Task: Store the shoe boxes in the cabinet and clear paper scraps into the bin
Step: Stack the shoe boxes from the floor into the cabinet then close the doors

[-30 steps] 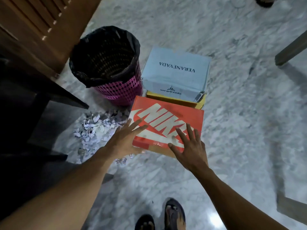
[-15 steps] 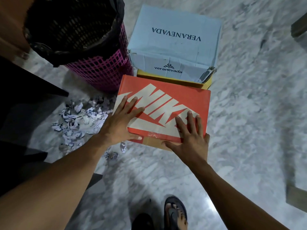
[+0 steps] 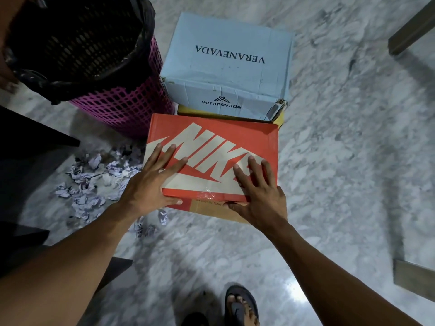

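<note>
An orange shoe box (image 3: 219, 142) with a big white logo lies on the marble floor in front of me. My left hand (image 3: 153, 182) grips its near left corner, fingers spread on the lid and thumb on the front side. My right hand (image 3: 259, 196) grips the near right corner the same way. Behind it a pale blue shoe box (image 3: 226, 67) sits on top of a yellow box (image 3: 280, 118). A pink mesh bin (image 3: 122, 107) with a black liner stands at the left. Crumpled paper scraps (image 3: 94, 182) lie in a pile left of the orange box.
Dark furniture (image 3: 28, 147) fills the left edge, with a wooden cabinet corner at the top left. Wooden furniture legs (image 3: 409, 31) show at the right edge, top and bottom. My sandalled foot (image 3: 240, 307) is at the bottom. Marble floor stretches to the right.
The view has come lower and closer to the boxes. Both hands have slid further onto the orange box and their thumbs have closed on its front side.
</note>
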